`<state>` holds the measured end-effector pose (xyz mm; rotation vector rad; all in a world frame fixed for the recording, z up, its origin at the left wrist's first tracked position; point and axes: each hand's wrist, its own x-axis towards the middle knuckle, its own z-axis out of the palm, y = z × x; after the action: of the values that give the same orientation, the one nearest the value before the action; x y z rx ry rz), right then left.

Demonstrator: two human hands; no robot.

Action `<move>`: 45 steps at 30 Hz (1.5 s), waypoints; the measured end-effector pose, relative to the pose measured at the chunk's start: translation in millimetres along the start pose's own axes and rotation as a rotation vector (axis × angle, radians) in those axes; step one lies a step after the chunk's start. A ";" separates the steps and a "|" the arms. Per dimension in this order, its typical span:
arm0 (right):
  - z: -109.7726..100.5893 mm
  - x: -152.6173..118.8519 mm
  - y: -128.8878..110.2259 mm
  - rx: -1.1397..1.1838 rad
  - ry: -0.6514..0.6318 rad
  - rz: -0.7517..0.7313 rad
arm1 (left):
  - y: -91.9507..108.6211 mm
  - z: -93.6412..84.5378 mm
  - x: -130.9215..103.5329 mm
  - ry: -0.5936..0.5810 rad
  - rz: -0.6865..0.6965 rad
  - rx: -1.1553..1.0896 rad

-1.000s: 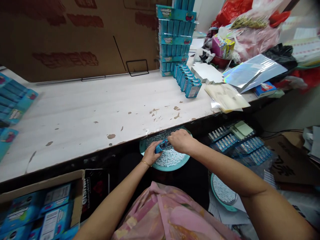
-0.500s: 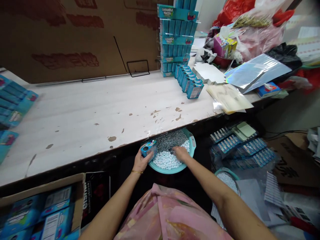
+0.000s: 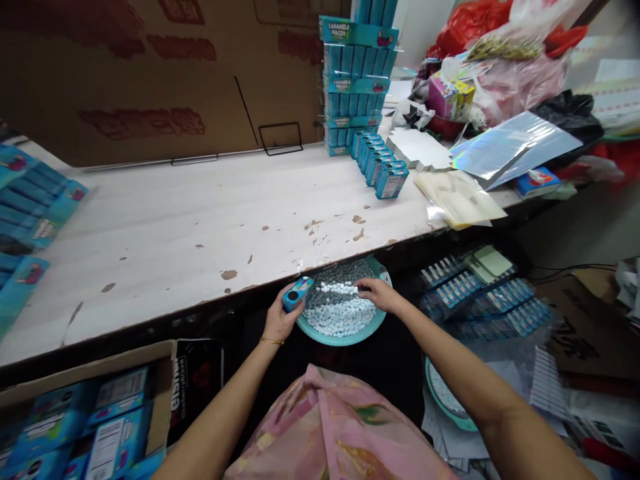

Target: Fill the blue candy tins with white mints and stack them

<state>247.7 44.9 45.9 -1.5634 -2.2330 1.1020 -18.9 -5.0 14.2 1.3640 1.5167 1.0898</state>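
My left hand [image 3: 280, 320] is closed around a small blue candy box [image 3: 299, 292], which has a dark round opening in its end. It holds the box tilted at the left rim of a turquoise basin [image 3: 345, 342]. Small white and pale blue candies [image 3: 337, 317] fill the basin. Over them, my right hand [image 3: 380, 294] grips what looks like a narrow scoop [image 3: 343, 291], heaped with white candies and pointing left toward the box. The candies and my fingers hide most of the scoop's shape.
Blue boxes [image 3: 391, 181] stand in a row on the worn white table [image 3: 200, 220], beside stacked display packs [image 3: 355, 87]. A carton [image 3: 170, 393] of blue boxes lies lower left. A second candy basin [image 3: 463, 421] is lower right, below bagged packs [image 3: 490, 293].
My right hand has risen out of the candies and moved slightly right, lifting a loaded scoop. My left hand keeps the box at the rim, turned slightly.
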 end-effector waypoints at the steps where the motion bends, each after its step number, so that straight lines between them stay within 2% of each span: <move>1: -10.5 -2.5 -9.2 -0.021 0.005 -0.026 | 0.3 2.8 1.6 -0.025 0.020 0.022; 4: -36.4 -7.4 -41.9 -0.152 -0.019 -0.087 | 0.7 13.2 6.9 -0.098 0.088 0.109; 7: -49.7 -9.3 -76.4 -0.413 -0.075 -0.065 | 0.4 23.4 10.5 -0.137 0.153 0.185; 12: -47.5 -9.5 -123.3 -0.775 -0.135 -0.097 | -2.5 33.5 11.5 -0.149 0.213 0.238; 16: -45.0 -8.9 -139.4 -0.862 -0.140 -0.144 | -4.7 34.5 11.4 -0.148 0.224 0.235; 19: -52.8 -10.9 -122.8 -0.854 -0.106 -0.152 | -8.0 30.5 11.0 -0.125 0.219 0.199; 21: -56.2 -12.2 -95.1 -0.827 -0.086 -0.101 | -11.7 25.5 10.0 -0.110 0.204 0.146; 23: -49.5 -11.1 -60.2 -0.770 -0.101 0.006 | -16.0 20.1 8.8 -0.080 0.172 0.089; 25: -27.4 -5.7 -28.6 -0.662 -0.147 0.129 | -19.9 15.9 7.8 -0.053 0.138 0.052; 27: 7.5 4.0 -8.6 -0.539 -0.172 0.191 | -22.0 14.1 7.5 -0.040 0.108 0.032; 31: 76.0 27.4 -1.0 -0.395 -0.135 0.201 | -17.5 14.4 8.3 -0.018 0.052 -0.012; 34: 93.5 35.4 1.5 -0.280 -0.108 0.198 | -9.2 10.9 7.6 0.013 0.029 -0.044; 37: 81.3 30.3 11.2 -0.163 -0.091 0.157 | -3.3 2.7 4.3 0.049 0.020 -0.062; 40: 53.1 17.0 15.6 0.023 -0.035 0.080 | -4.0 -3.5 0.8 0.075 0.040 -0.038; 42: 30.8 7.0 9.6 0.088 -0.006 0.030 | -6.9 -3.0 -0.3 0.065 0.073 -0.005; 45: -1.8 -5.7 -13.8 -0.004 -0.009 -0.039 | -10.5 4.8 0.7 0.007 0.123 0.068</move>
<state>241.1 38.5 57.8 -1.5125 -2.2633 1.0958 -17.5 -4.4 2.7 1.5186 1.5033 1.1283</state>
